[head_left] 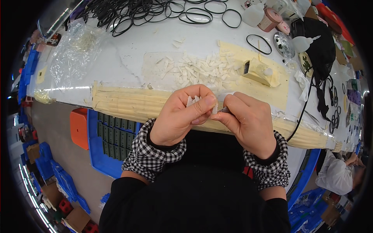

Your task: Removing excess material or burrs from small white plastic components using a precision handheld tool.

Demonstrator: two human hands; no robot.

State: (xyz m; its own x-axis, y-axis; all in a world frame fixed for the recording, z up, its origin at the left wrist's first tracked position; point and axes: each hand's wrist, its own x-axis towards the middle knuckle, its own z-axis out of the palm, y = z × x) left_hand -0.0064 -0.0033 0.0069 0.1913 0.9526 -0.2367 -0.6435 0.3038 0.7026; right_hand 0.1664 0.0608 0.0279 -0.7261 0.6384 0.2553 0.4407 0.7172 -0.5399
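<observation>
Both hands' grips pinch white plastic pieces (pixel 193 100) over taped white bench (pixel 128 66); rubber rings (pixel 155 11) beyond.

Both hands meet at the near edge of the white tabletop (pixel 128 58). The left hand (pixel 178 114) is curled around a bunch of small white plastic pieces (pixel 193 100), while the right hand (pixel 250 120) pinches a thin metal tool (pixel 224 110) against them. More white pieces (pixel 202 70) lie heaped just beyond, with black rubber rings (pixel 155 11) at the far side.

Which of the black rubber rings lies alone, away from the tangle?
The ring just above the small beige block, right of centre. It lies flat by itself; the others overlap in a heap along the table's far edge.
</observation>
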